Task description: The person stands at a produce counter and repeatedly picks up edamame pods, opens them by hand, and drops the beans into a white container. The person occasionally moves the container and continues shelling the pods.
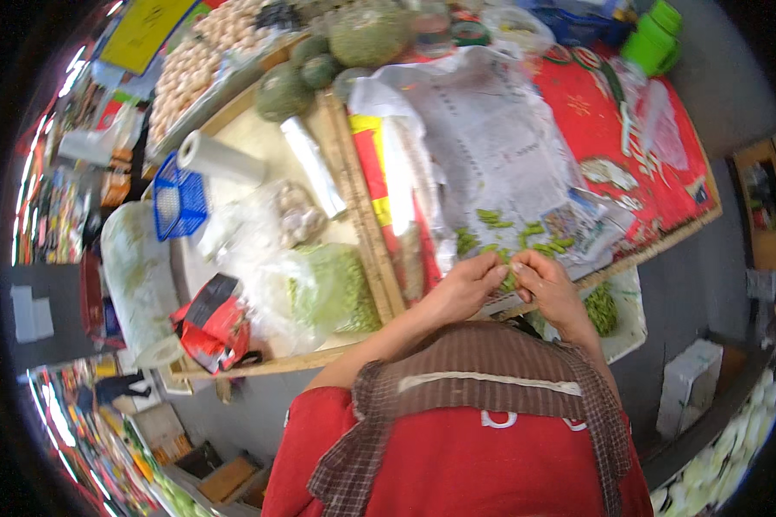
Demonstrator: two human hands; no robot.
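Observation:
My left hand (476, 282) and my right hand (543, 282) meet at the near edge of the table, fingertips together on a green pod (508, 282). Both hands pinch it between thumb and fingers. Several green pods (493, 218), which look like soybean pods, lie just beyond my fingers on a spread of printed paper (485, 136). Below the table edge, right of my right forearm, a white foam box (632, 316) holds a heap of green pods (600, 310). My arm partly hides that box.
Left of a wooden divider (362, 207) lie a clear bag of shelled green beans (336, 287), a bag of garlic (297, 213), a red and black bag (216, 326), a blue plastic basket (180, 197) and a plastic roll (220, 158). Green pumpkins (284, 92) and a green jug (653, 39) stand farther back.

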